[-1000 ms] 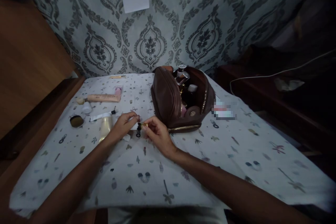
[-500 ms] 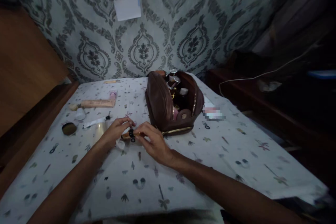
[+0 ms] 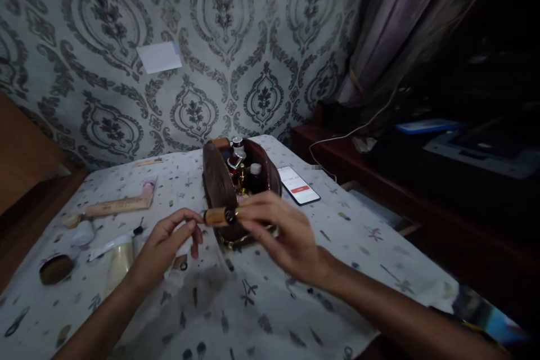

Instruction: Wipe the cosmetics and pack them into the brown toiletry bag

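My right hand (image 3: 282,233) pinches the gold end of a small amber vial (image 3: 217,216) with a black band, held level above the table. My left hand (image 3: 175,236) is at the vial's other end, its index fingertip close to or touching it. The left fingers are half curled, with a small whitish thing (image 3: 184,246) under them that I cannot make out. Just behind the vial, a brown leather bag (image 3: 219,177) stands unzipped. Inside the bag are several bottles, one with a white cap (image 3: 255,169) and one with a silver cap (image 3: 237,141).
At the left lie a beige squeeze tube (image 3: 116,206), a white jar (image 3: 83,233), a round dark compact (image 3: 57,269) and a clear pale-yellow container (image 3: 120,261). A lit phone (image 3: 300,185) lies right of the bag. A white cable (image 3: 358,135) runs along the dark furniture.
The vial has been lifted from near the cloth to in front of the bag. My left fingers have loosened from around it. The camera view has turned to the right and tilted up.
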A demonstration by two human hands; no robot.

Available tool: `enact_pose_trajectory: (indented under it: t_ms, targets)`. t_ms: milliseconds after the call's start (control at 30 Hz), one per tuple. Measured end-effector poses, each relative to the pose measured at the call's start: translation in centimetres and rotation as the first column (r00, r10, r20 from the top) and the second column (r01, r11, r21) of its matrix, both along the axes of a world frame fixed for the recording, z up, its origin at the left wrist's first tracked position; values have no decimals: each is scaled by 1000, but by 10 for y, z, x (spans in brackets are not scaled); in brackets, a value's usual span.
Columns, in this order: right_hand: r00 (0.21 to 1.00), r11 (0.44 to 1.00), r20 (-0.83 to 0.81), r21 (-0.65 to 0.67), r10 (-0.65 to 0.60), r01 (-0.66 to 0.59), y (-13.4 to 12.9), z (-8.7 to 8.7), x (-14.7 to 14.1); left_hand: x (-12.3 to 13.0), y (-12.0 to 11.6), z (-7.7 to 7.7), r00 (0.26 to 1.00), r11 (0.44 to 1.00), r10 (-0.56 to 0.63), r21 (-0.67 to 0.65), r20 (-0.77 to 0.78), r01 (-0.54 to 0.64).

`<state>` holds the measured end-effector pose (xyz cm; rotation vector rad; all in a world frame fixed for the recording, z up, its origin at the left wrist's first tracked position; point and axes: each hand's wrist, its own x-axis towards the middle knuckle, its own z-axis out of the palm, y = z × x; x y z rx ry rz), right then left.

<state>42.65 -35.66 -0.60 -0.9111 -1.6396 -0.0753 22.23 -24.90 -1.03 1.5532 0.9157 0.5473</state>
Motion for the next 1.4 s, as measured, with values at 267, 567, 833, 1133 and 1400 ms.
enact_pose_trajectory:
  t_ms: [267,567,833,1133,1400]
  targets:
    - [973,939,-16,-268,-229,216,30,33,83,42,16,25,967,656,-139,712,-213,251]
    - [971,881,206,-428,-120,200,59,33,90,53,22,23,957,485,-171,826,-232,287]
    - [934,836,336,-473,-123,280,72,35,94,61,35,34,964,383,-135,885,-231,266]
    - [923,822,356,-474,-149,316,78,40,91,126,68,75,884,88,32,882,-467,463]
    - [916,818,373,-476,-147,324,83,38,93,129,77,71,811,116,39,809,-584,576]
